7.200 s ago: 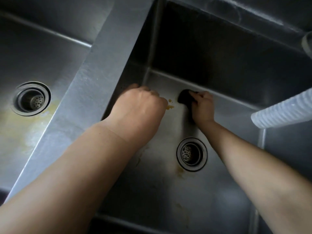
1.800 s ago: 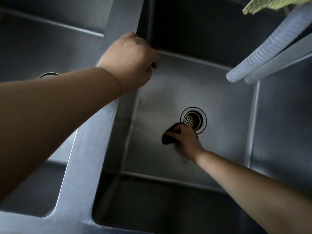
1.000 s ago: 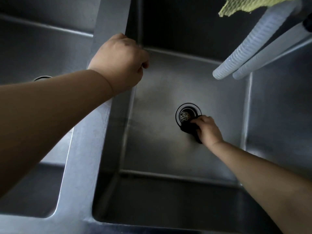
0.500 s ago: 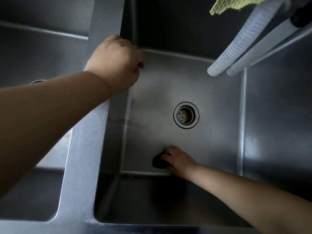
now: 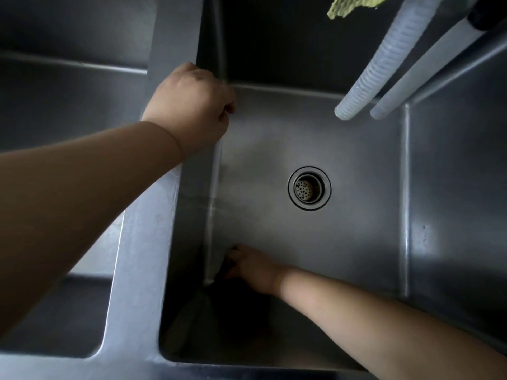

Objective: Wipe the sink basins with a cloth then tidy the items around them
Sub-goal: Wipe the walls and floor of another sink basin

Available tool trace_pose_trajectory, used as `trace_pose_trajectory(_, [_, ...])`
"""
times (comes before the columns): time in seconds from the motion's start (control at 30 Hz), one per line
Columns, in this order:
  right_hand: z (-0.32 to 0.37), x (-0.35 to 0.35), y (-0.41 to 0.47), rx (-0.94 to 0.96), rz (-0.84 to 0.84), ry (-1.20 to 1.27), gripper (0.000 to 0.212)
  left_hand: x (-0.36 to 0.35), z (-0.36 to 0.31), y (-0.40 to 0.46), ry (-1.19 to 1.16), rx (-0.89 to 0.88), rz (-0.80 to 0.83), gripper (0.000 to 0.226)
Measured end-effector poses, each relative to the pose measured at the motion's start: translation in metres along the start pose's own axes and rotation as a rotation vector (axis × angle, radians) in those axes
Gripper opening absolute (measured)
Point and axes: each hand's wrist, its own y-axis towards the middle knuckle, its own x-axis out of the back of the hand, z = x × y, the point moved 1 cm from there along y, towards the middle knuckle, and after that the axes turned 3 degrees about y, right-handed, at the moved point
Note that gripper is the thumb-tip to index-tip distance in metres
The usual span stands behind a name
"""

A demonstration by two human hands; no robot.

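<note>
- Hands first, nearest one: the right hand (image 5: 253, 268) reaches down to the floor of the right basin (image 5: 356, 242), its fingers pressing a dark cloth (image 5: 223, 266) into the near-left corner where floor meets wall. Only a sliver of the cloth shows, so whether the fingers are curled round it or lie flat on it I cannot tell.
- To do this corner well, I judge the cloth should be pushed right into the seam and drawn along it, since a flat pass over the floor would likely skip the crease.
- Shadow hides the near wall of the basin, so a slow, overlapping stroke there is safer than trusting the eye.
- Farther up, the left hand (image 5: 189, 111) grips the divider (image 5: 142, 270) between the two basins, fingers curled over its edge; it seems to serve as a brace, and keeping it planted steadies the deep reach.
- Mid-basin, the drain (image 5: 309, 188) sits apart from the cloth, its strainer in place.
- Beyond, two pale hoses (image 5: 384, 61) hang over the far right corner, with a yellow-green rag (image 5: 348, 6) above; wiping beneath them calls for care not to knock them.
- The left basin (image 5: 68, 105) lies past the divider, largely hidden by the left forearm.
</note>
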Motion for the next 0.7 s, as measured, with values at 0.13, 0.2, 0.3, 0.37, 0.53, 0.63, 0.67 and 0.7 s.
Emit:
trace_pose_trajectory(0.13, [-0.02,-0.003,-0.029,-0.041,-0.007,0.018,0.024,0.002,-0.003,0.001,0.013,0.003,0.004,0.017])
trace_pose_trajectory(0.2, [-0.018,0.006,-0.042,-0.142,0.021,0.045,0.03,0.004,-0.004,0.001,0.016,0.003,0.018,0.017])
trace_pose_trajectory(0.3, [-0.025,0.008,-0.065,-0.295,0.024,0.069,0.035,0.007,-0.007,0.001,0.041,-0.012,0.043,0.016])
trace_pose_trajectory(0.37, [-0.031,0.01,-0.08,-0.341,0.062,0.099,0.033,0.007,-0.01,0.002,0.064,-0.023,0.066,0.019])
trace_pose_trajectory(0.53, [-0.049,0.011,-0.123,-0.348,0.027,0.084,0.023,0.008,-0.015,0.001,0.139,-0.047,0.112,0.029])
trace_pose_trajectory(0.63, [-0.061,0.018,-0.147,-0.365,0.031,0.064,0.041,0.009,-0.02,0.002,0.161,-0.075,0.146,0.034])
trace_pose_trajectory(0.67, [-0.065,0.02,-0.155,-0.377,0.052,0.078,0.033,0.009,-0.021,0.003,0.172,-0.077,0.151,0.036])
trace_pose_trajectory(0.7, [-0.068,0.021,-0.162,-0.399,0.071,0.113,0.024,0.009,-0.022,0.003,0.181,-0.075,0.152,0.038])
